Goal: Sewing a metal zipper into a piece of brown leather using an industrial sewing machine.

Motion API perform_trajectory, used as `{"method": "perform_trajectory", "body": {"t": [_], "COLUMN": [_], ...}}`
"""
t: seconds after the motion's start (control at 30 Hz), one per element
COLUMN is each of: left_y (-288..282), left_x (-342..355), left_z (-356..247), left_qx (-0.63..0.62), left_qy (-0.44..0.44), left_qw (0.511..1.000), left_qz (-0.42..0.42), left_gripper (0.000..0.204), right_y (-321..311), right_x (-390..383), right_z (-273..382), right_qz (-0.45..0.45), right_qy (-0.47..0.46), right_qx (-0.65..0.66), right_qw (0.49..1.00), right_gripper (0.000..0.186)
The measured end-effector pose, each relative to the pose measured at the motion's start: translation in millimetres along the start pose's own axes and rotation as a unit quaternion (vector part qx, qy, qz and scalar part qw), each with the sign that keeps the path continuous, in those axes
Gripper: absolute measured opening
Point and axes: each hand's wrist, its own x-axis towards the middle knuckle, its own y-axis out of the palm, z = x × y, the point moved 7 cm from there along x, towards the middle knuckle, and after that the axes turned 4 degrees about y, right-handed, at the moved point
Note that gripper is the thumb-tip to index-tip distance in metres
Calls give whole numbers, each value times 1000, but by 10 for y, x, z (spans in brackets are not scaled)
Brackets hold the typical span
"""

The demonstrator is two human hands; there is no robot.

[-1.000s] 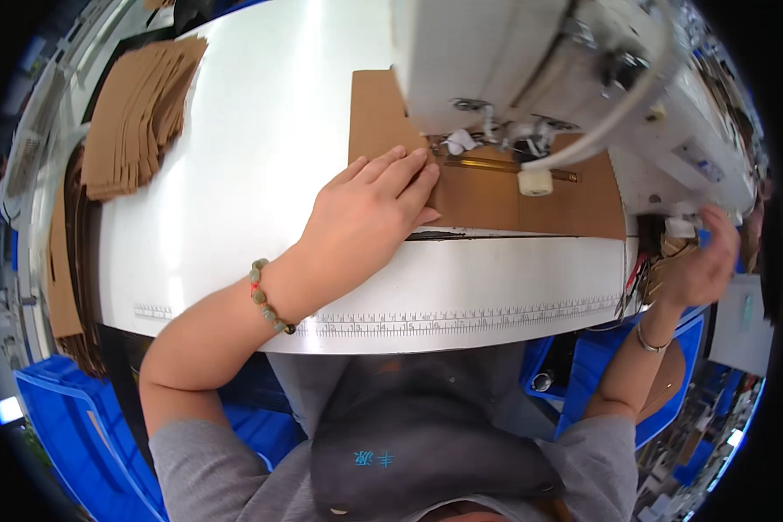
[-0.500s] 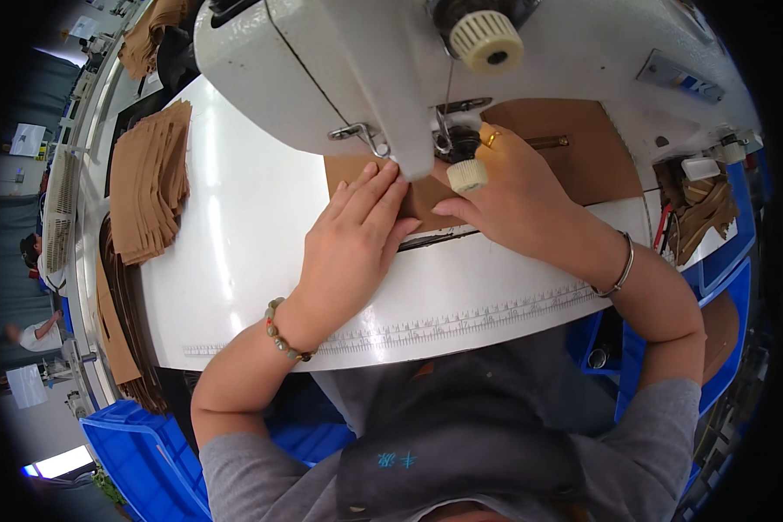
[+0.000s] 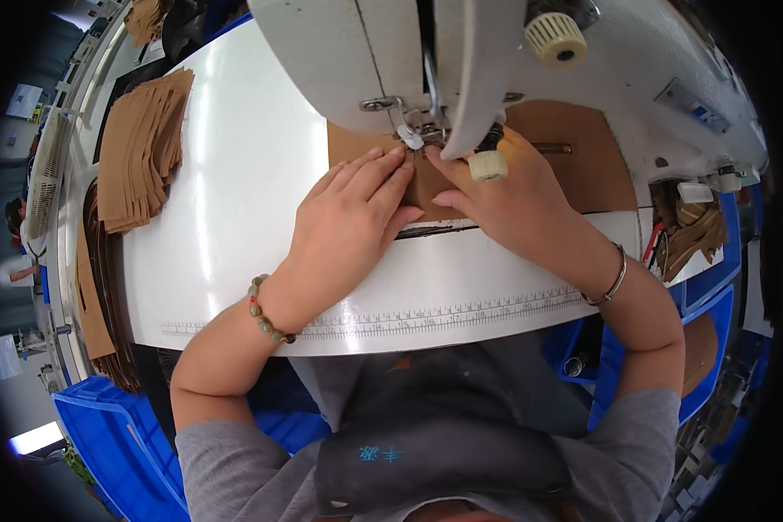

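Observation:
A brown flat panel, leather-like, lies on the white sewing table under the head of a sewing machine. My left hand rests flat on the panel's left part, fingers stretched toward the presser foot. From the other side my right hand presses on the panel, its thumb and index finger apart near the foot. A ribbed cream knob and the machine hide some of its fingers. A narrow slot with a metallic look shows in the panel beyond my right hand.
A fanned stack of brown pieces lies on the table's left, with more strips hanging over that edge. Brown scraps sit at the right. Blue bins stand below. A printed ruler runs along the front edge.
The view has shifted, so the machine head appears farther right and the presser foot shows. My right index fingertip has come into sight beside it. Both hands stay on the panel.

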Motion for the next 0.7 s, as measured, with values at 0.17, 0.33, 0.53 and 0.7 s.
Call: {"method": "perform_trajectory", "body": {"t": [0.17, 0.33, 0.53, 0.7], "left_y": [-6, -3, 6, 29], "left_x": [12, 31, 45, 55], "left_z": [10, 13, 24, 42], "left_qx": [-1, 2, 8, 9], "left_qy": [5, 13, 17, 17], "left_qw": [1000, 1000, 1000, 1000], "left_qz": [-9, -13, -15, -15], "left_gripper": [43, 40, 38, 37], "right_y": [3, 5, -17, 12], "right_x": [4, 13, 15, 28], "right_z": [-10, -27, -37, -78], "right_qz": [-16, -23, -27, -11], "right_qy": [-3, 3, 12, 25], "right_qx": [-3, 0, 7, 26], "right_qw": [1000, 1000, 1000, 999], "right_gripper": [32, 31, 32, 33]}}
